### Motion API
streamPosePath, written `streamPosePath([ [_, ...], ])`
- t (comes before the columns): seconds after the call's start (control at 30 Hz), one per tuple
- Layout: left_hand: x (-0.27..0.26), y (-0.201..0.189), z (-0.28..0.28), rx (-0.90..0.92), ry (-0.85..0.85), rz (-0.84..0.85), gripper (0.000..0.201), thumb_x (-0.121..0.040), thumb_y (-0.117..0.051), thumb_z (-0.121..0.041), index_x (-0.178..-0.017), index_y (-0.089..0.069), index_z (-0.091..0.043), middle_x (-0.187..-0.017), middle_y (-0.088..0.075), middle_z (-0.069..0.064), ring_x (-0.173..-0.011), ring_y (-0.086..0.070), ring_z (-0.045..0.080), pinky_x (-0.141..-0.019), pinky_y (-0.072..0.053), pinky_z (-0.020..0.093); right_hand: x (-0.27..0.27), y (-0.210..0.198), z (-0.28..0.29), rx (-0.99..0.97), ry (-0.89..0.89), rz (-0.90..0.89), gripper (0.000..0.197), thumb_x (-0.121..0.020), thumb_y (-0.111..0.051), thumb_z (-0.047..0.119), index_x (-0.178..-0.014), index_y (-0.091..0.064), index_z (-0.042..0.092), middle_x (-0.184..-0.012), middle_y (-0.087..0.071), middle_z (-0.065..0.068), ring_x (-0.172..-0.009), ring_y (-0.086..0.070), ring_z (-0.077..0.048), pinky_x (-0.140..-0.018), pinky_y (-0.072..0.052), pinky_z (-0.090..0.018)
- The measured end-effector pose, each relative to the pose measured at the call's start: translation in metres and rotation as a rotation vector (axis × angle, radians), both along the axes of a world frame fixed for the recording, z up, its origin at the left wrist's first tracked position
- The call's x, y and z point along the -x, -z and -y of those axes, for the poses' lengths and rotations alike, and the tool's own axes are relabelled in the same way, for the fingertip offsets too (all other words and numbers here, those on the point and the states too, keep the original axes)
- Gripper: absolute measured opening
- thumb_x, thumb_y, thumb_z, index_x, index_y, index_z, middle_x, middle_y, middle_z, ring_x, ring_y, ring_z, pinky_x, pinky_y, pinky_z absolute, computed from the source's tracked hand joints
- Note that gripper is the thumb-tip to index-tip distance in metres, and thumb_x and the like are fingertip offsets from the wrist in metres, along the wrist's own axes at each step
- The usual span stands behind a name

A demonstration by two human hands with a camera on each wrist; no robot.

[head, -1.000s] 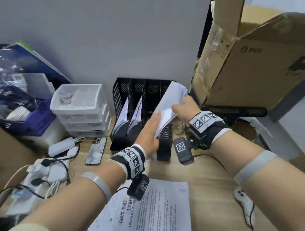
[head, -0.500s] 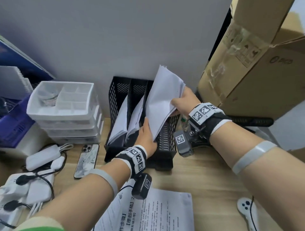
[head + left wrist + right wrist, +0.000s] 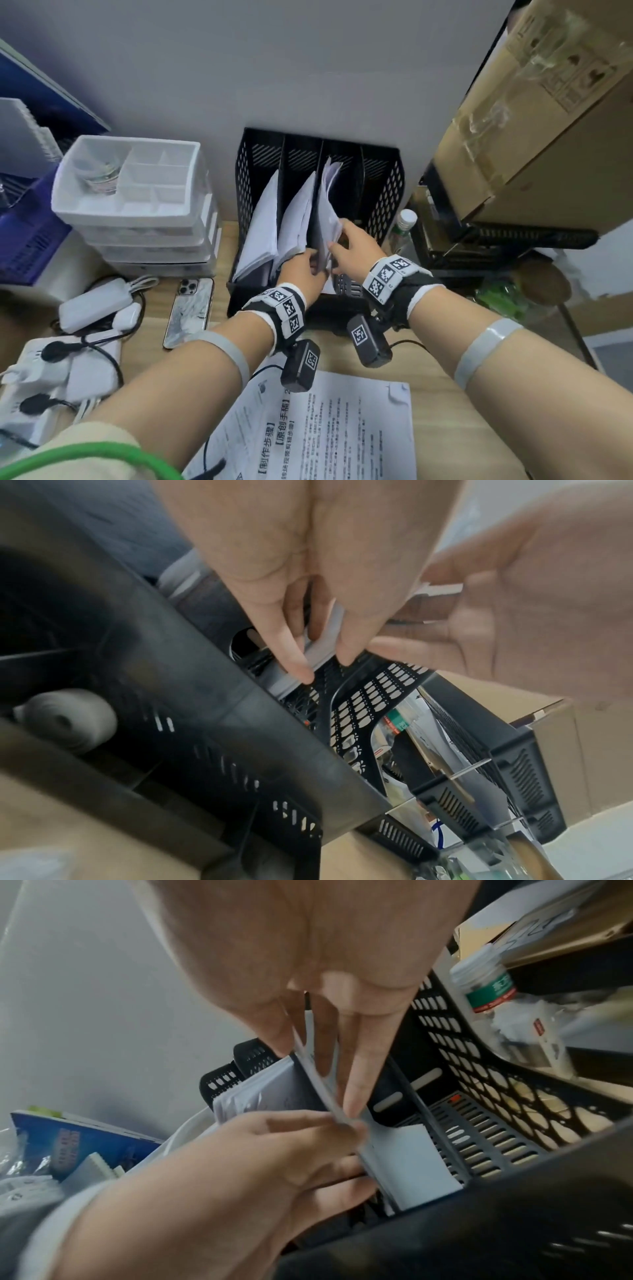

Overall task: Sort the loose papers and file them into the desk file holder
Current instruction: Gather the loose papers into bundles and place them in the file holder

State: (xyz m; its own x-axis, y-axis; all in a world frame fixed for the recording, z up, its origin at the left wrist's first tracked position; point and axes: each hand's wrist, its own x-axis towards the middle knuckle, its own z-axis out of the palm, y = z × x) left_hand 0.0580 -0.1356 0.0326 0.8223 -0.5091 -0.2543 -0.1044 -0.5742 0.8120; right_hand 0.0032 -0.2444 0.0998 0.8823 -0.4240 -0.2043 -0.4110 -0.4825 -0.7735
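I'm pinching the stack [image 3: 327, 219] with both hands — left [image 3: 301, 270] low, right [image 3: 352, 248] higher — seating it in the holder's [image 3: 383, 205] third slot. Risk: sheets are catching on the divider and buckling.

paper stack [image 3: 327, 219] lowered into file holder [image 3: 383, 202] third slot, both hands following

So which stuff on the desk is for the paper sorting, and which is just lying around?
For the job:
- black file holder
- stack of papers both hands are gripping
- printed sheet on the desk

Just lying about:
- phone
- white drawer trays
- cardboard box
- bottle
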Motion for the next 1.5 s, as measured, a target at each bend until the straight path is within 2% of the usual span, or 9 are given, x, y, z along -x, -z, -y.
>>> streamPosePath([
  [0.33,0.037,0.021,-0.099,-0.096,-0.022,-0.130,0.011,-0.086,-0.066,-0.021,-0.075,-0.064,-0.022,-0.074,-0.071,0.002,-0.082,-0.075,0.026,-0.079,-0.062,0.043,0.105,0.085,-0.004,-0.225,0.129,-0.279,0.015,-0.090,-0.055,0.011,-0.084,-0.062,0.023,-0.098,-0.070,-0.012,-0.070,-0.064,-0.019,-0.061,-0.051,-0.029],
  [0.47,0.070,0.053,-0.155,-0.394,0.056,-0.223,0.010,-0.088,-0.069,-0.024,-0.092,-0.062,-0.018,-0.101,-0.071,0.009,-0.088,-0.067,0.027,-0.080,-0.055,0.035,0.177,0.132,0.000,0.126,0.097,-0.619,0.046,-0.082,-0.063,0.026,-0.126,-0.051,0.025,-0.131,-0.049,-0.013,-0.112,-0.057,-0.031,-0.094,-0.049,-0.036],
  [0.6,0.115,0.082,-0.187,-0.514,-0.021,-0.469,0.043,-0.088,-0.070,-0.025,-0.124,-0.049,-0.015,-0.112,-0.068,0.016,-0.085,-0.065,0.027,-0.073,-0.055,0.039,0.222,0.155,-0.014,0.273,0.127,-0.744,0.078,-0.077,-0.067,0.035,-0.143,-0.029,0.021,-0.135,-0.036,-0.017,-0.119,-0.049,-0.038,-0.095,-0.047,-0.038],
  [0.73,0.151,0.094,-0.196,-0.393,-0.118,-0.580,0.051,-0.082,-0.076,-0.019,-0.124,-0.047,-0.011,-0.111,-0.064,0.014,-0.096,-0.069,0.031,-0.087,-0.059,0.050,0.244,0.169,-0.031,0.042,0.232,-0.631,0.083,-0.083,-0.067,0.017,-0.148,-0.017,0.023,-0.143,-0.034,-0.018,-0.101,-0.058,-0.037,-0.076,-0.049,-0.034],
  [0.9,0.169,0.086,-0.196,-0.367,0.048,-0.352,0.024,-0.091,-0.064,-0.015,-0.115,-0.067,-0.011,-0.119,-0.071,0.009,-0.094,-0.066,0.024,-0.084,-0.055,0.034,0.258,0.170,-0.040,-0.036,0.223,-0.550,0.077,-0.083,-0.061,0.006,-0.143,-0.017,0.026,-0.139,-0.051,-0.008,-0.063,-0.057,-0.024,-0.053,-0.044,-0.025],
  [1.07,0.156,0.051,-0.188,-0.302,0.190,-0.092,0.023,-0.096,-0.051,-0.007,-0.114,-0.063,-0.013,-0.112,-0.070,0.012,-0.104,-0.065,0.033,-0.083,-0.054,0.038,0.249,0.134,-0.051,0.244,0.145,-0.493,0.099,-0.066,-0.080,0.033,-0.145,-0.021,0.037,-0.142,-0.033,-0.011,-0.125,-0.043,-0.031,-0.103,-0.042,-0.042],
  [1.27,0.110,0.019,-0.176,-0.108,0.304,-0.005,0.014,-0.094,-0.059,-0.014,-0.095,-0.064,-0.027,-0.103,-0.074,-0.002,-0.093,-0.068,0.018,-0.087,-0.055,0.033,0.223,0.091,-0.089,0.077,0.066,-0.298,0.011,-0.086,-0.059,0.018,-0.088,-0.070,0.018,-0.095,-0.073,-0.005,-0.088,-0.066,-0.025,-0.076,-0.053,-0.033],
  [1.37,0.078,0.030,-0.186,-0.015,0.150,-0.016,0.020,-0.088,-0.070,-0.021,-0.106,-0.065,-0.024,-0.105,-0.073,0.005,-0.098,-0.068,0.022,-0.094,-0.055,0.040,0.227,0.093,-0.102,0.035,0.371,-0.234,0.023,-0.091,-0.050,0.010,-0.101,-0.072,0.013,-0.097,-0.071,-0.007,-0.087,-0.063,-0.026,-0.078,-0.051,-0.032],
  [1.5,0.050,0.064,-0.214,-0.436,0.288,-0.033,0.056,-0.084,-0.075,-0.022,-0.134,-0.051,-0.016,-0.133,-0.059,0.013,-0.120,-0.058,0.029,-0.100,-0.047,0.036,0.261,0.109,-0.104,-0.073,0.695,-0.290,0.031,-0.092,-0.049,0.009,-0.118,-0.066,0.008,-0.115,-0.068,-0.016,-0.093,-0.061,-0.030,-0.083,-0.049,-0.034],
])
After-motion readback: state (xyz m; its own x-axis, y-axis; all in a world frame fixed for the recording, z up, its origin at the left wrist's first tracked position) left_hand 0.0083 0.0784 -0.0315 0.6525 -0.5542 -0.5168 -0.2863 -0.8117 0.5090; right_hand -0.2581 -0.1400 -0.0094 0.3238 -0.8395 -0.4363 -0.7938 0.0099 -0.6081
